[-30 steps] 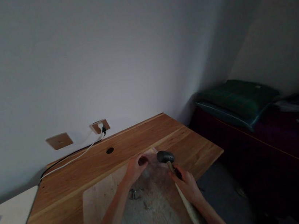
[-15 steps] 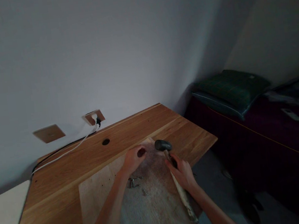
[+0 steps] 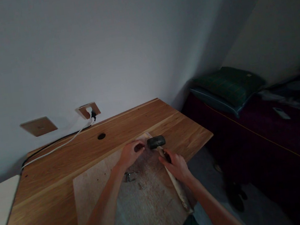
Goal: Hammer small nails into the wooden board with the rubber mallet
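Head view: right hand point(image 3: 175, 165) wrapped round the handle of the mallet point(image 3: 176, 187), firm grip just below the head point(image 3: 156, 142). Mallet lies over the right part of the board point(image 3: 141, 213), dark head toward the far corner, pale handle slanting back toward the person, its end by the board's right edge. Whether the head touches the board, can't tell.

Left hand point(image 3: 133, 152) just left of the mallet head, at the far end of the board, fingers curled, thumb and fingertips close together. Can't tell if something small is pinched there.

Small metal pieces point(image 3: 129, 176) on the board, near the left forearm; too small and blurred to name. A few dark dots on the board's left part.

Board rests on the wooden desk point(image 3: 50, 192), set at an angle. Round hole point(image 3: 101, 136) in the desk beyond the board. On the wall point(image 3: 130, 48): blank plate point(image 3: 39, 126) and socket point(image 3: 89, 110) with plugs in; white cable point(image 3: 60, 146) and black cable point(image 3: 51, 142) run left along the desk's back edge. Right: green pillow point(image 3: 229, 85) on a purple cover point(image 3: 248, 144).
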`<action>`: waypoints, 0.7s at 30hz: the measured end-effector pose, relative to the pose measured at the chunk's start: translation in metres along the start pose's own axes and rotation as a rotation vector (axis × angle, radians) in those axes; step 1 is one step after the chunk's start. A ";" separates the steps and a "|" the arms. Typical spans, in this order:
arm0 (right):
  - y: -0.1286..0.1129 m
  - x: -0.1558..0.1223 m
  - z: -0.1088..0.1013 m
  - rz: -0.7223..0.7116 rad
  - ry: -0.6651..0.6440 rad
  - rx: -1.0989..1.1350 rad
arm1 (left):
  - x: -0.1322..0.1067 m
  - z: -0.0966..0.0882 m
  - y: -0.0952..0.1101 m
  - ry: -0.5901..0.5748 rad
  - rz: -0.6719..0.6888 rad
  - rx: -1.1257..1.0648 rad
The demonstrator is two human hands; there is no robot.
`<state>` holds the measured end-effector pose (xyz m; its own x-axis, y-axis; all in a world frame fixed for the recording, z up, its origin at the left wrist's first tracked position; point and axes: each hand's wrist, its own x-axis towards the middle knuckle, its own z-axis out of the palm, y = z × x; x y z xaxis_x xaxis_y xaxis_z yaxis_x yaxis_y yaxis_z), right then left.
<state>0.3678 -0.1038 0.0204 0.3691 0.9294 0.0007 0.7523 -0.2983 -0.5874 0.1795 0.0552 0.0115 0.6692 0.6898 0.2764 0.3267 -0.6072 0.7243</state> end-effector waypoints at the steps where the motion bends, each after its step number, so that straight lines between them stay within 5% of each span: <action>1: 0.000 0.001 0.000 0.006 -0.005 -0.010 | 0.000 0.000 0.001 0.004 0.005 0.002; 21: 0.004 -0.006 0.006 -0.007 0.136 0.201 | -0.001 0.003 -0.004 0.025 -0.027 -0.048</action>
<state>0.3659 -0.1094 0.0133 0.4446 0.8894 0.1058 0.6361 -0.2304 -0.7364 0.1793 0.0556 0.0065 0.6432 0.7158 0.2719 0.3116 -0.5690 0.7610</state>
